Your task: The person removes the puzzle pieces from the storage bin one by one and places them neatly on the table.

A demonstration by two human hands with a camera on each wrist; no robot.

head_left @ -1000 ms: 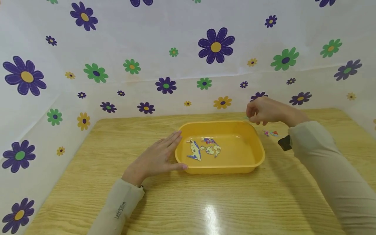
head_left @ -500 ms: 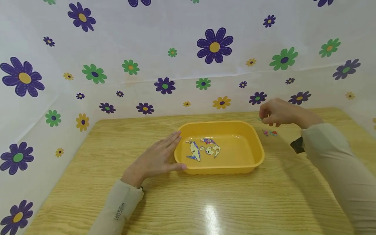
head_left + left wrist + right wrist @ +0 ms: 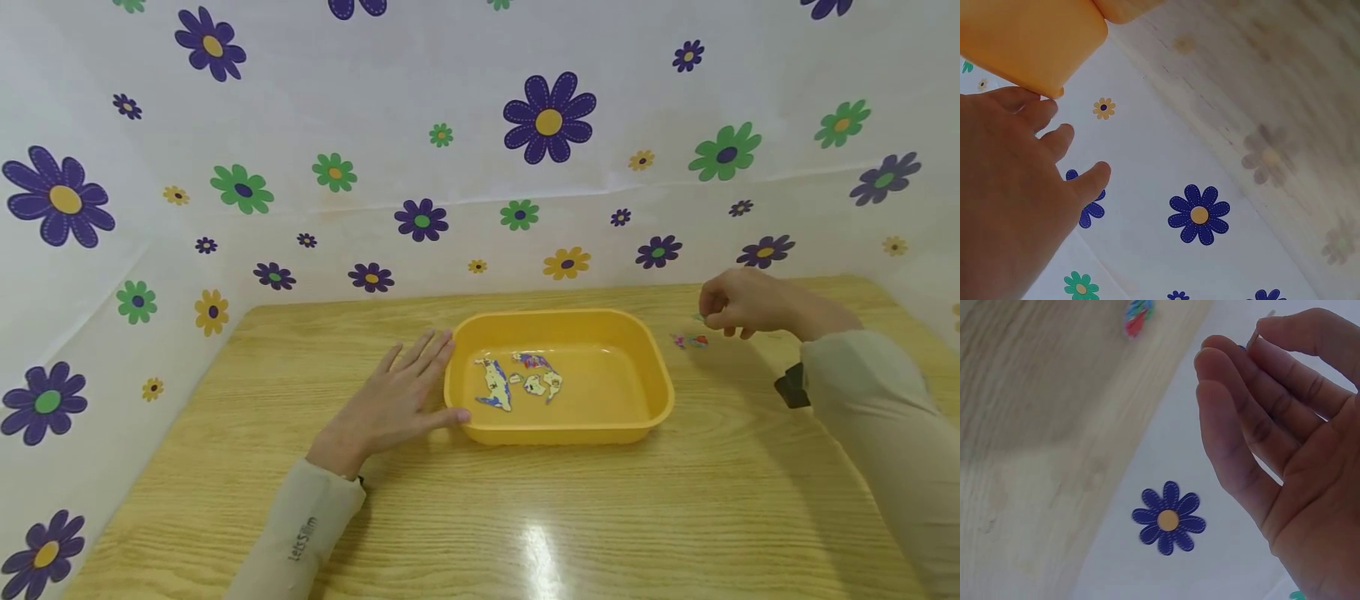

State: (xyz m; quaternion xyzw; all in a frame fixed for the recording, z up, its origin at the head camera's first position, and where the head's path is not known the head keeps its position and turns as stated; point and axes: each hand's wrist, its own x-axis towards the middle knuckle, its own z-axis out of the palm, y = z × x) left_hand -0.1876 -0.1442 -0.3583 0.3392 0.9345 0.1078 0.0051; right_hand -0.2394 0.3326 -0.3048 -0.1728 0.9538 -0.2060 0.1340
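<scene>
Though small, a thin, flat piece (image 3: pixel 1252 340) in right hand (image 3: pixel 752 302).

– How is the left hand (image 3: pixel 386 408) held?
– Back upward, fingers straight and fanned, thumb stretched sideways.
– And the right hand (image 3: pixel 750 302)?
– Thumb and fingertip pinched, other fingers loosely bent, forearm (image 3: pixel 877 400) angling in from the right.
</scene>
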